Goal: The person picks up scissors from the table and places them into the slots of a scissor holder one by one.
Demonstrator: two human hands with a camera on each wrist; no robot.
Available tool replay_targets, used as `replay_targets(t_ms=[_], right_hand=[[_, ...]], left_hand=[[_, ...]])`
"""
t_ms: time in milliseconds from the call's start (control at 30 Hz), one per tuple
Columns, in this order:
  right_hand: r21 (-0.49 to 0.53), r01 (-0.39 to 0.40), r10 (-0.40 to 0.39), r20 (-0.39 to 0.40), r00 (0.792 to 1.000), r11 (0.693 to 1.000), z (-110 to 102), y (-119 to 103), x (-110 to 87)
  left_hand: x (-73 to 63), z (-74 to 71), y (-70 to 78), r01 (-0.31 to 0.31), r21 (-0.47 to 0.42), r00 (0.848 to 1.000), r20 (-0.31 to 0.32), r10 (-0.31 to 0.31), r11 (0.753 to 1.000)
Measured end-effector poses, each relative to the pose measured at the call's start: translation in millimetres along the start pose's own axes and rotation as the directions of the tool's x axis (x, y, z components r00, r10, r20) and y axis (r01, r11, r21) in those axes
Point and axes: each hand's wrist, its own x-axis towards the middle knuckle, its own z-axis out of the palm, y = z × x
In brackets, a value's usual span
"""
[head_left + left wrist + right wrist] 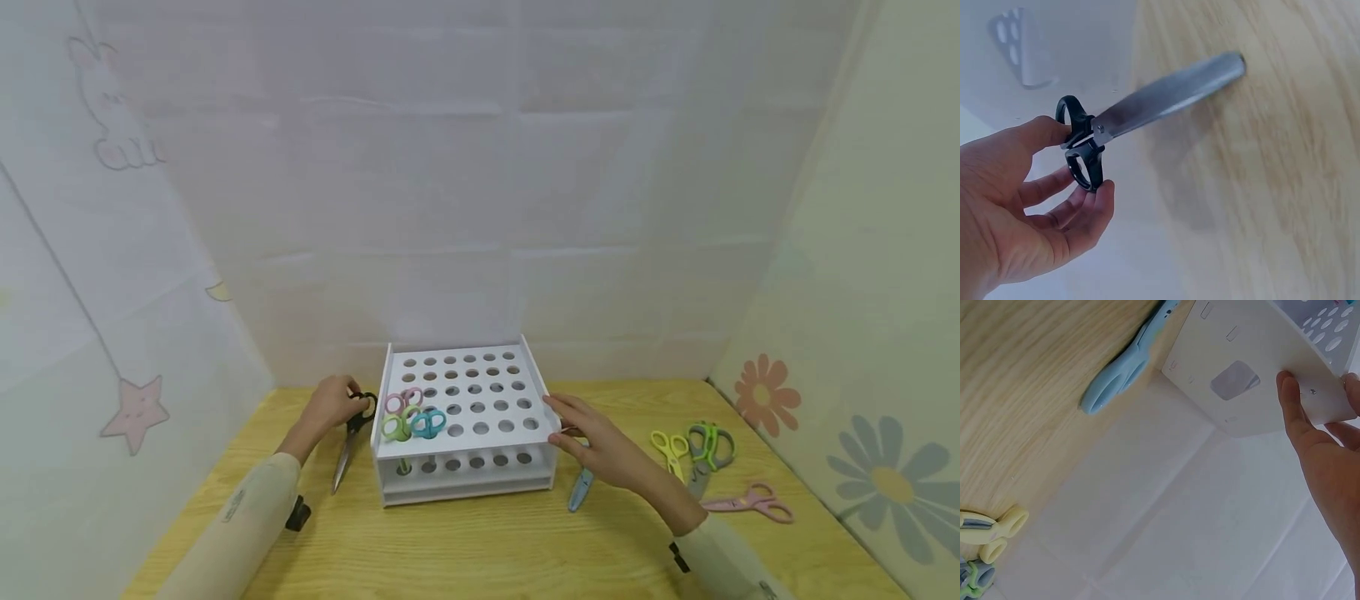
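Observation:
My left hand (330,406) pinches the black handles of a pair of scissors (1172,94) between thumb and fingers. Their long metal blades point toward the front of the table in the head view, just left of the white rack (465,492). On the rack's right side, my right hand (600,446) grips the side panel's edge, with fingers on both its faces in the right wrist view. Pink scissors (413,395), green scissors (394,427) and teal scissors (428,423) stand in holes at the rack's front left, handles up.
Light-blue scissors (1116,378) lie on the table below my right hand. Farther right are yellow scissors (671,447), green-and-grey scissors (708,450) and pink scissors (753,502). A white covered wall (465,208) rises behind the rack.

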Motion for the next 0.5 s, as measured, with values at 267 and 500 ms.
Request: replay_targets(t_ms=[267, 500], right_hand=[[0.016, -0.009, 0.009, -0.002, 1.000, 1.000, -1, 0, -1.7], [0.010, 0.015, -0.015, -0.001, 1.000, 1.000, 0, 0, -0.4]], left_hand=[[-15.8, -18.1, 11.3, -0.081, -0.018, 0.993, -0.084, 0.079, 0.997], [-36.5, -37.5, 26.1, -0.107, -0.045, 0.983, -0.152, 0.099, 0.993]])
